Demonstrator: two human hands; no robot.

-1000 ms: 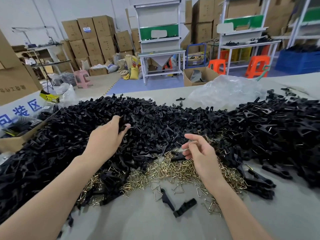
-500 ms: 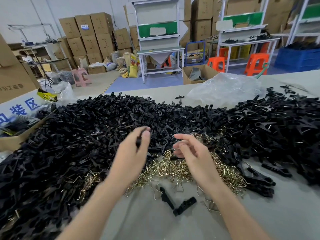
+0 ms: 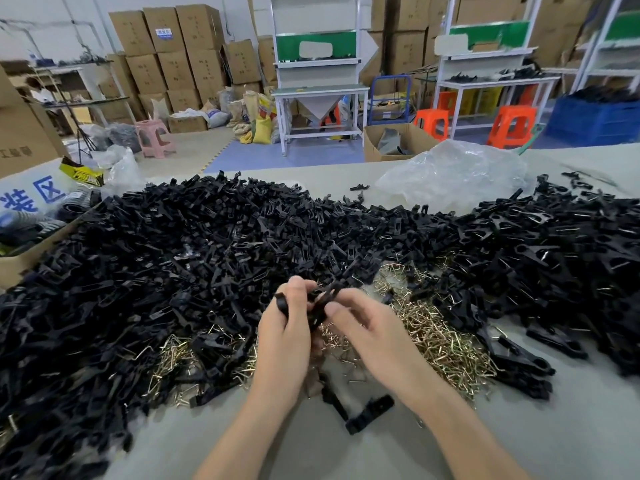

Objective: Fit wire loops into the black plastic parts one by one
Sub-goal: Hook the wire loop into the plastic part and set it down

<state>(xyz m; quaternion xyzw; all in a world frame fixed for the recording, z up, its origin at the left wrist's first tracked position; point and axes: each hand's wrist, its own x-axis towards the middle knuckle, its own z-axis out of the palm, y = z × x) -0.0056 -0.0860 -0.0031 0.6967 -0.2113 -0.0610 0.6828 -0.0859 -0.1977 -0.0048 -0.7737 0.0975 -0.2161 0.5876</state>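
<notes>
Both hands have drawn together since a second ago: the left hand (image 3: 287,341) has come off the far heap with a black plastic part (image 3: 321,306), and the right hand (image 3: 369,336) has closed in to meet it above the near middle of the table (image 3: 311,452). I see the left fingers curled round the part, while the right thumb and forefinger pinch the same piece. Whether a wire loop sits between them I cannot tell, as the fingers cover that spot.

Around the hands, the heap of black parts (image 3: 166,271) fills the left and far side, and a second heap (image 3: 554,265) spreads to the right. Between them lies the pile of brass-coloured wire loops (image 3: 440,344), partly buried under black parts at its edges. Two loose black parts (image 3: 370,412) lie on the near side of the hands, between the forearms. A crumpled clear plastic bag (image 3: 450,174) sits at the far right of the table.

At the left edge an open cardboard box (image 3: 20,263) holds dark ribbed coils. On the floor beyond, another open carton (image 3: 372,150) holds something dark, and a blue crate (image 3: 595,123) at the far right is piled with black pieces.
</notes>
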